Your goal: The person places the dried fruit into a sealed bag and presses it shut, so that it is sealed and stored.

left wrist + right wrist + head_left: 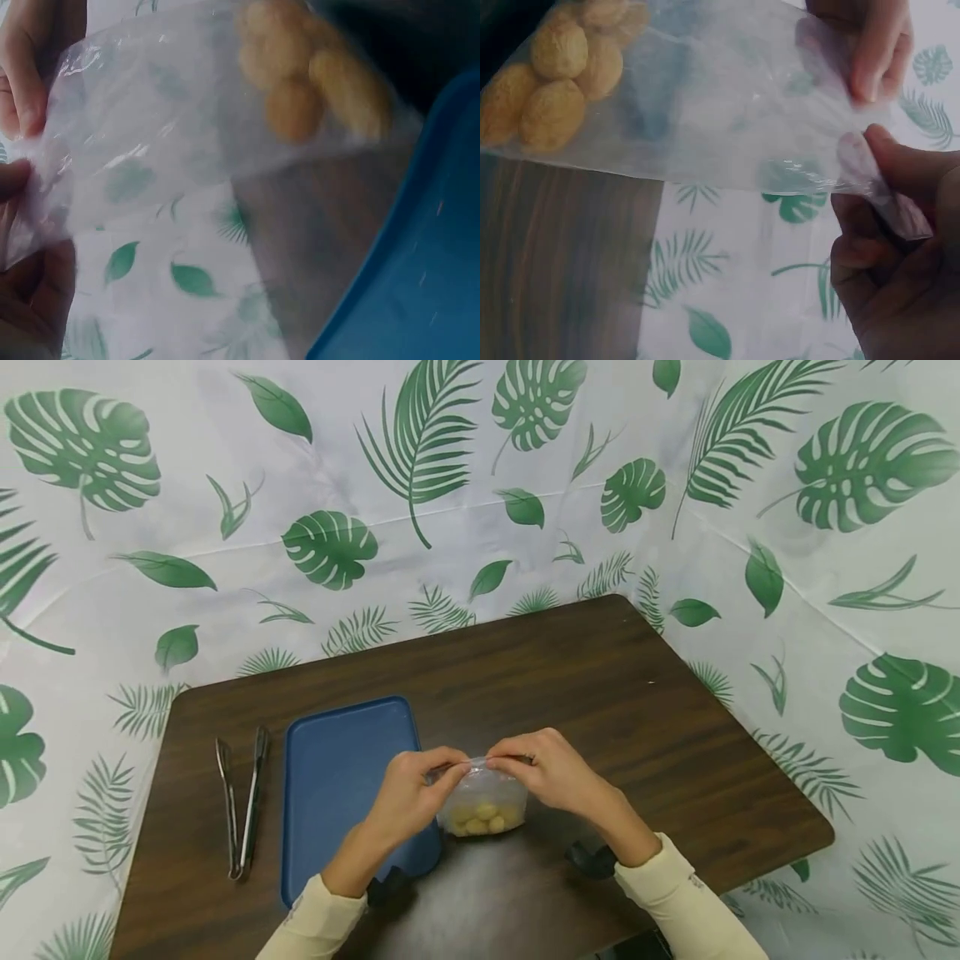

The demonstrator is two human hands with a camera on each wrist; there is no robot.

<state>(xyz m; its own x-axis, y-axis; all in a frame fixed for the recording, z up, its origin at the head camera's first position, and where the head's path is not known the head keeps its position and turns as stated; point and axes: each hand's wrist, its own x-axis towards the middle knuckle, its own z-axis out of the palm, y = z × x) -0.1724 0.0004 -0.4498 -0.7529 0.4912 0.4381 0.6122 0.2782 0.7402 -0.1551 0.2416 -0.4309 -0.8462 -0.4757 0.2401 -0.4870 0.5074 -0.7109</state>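
Observation:
A clear plastic bag [487, 792] hangs upright between both hands, just right of the blue tray. Several small yellow-brown round pieces [559, 71], like baby potatoes or nuts, lie at its bottom. My left hand [417, 787] pinches the top edge on the left between thumb and fingers. On the right, my right hand [553, 768] pinches the same edge, its thumb close to the left one. In the right wrist view a fold of the plastic sticks out past the right fingers. Whether the bag's mouth is sealed I cannot tell.
A blue tray [341, 777] lies left of the bag on the dark wooden table [570, 668]. Metal tongs [243, 810] lie farther left, their arms spread. Leaf-print cloth [450, 468] hangs behind and beside the table.

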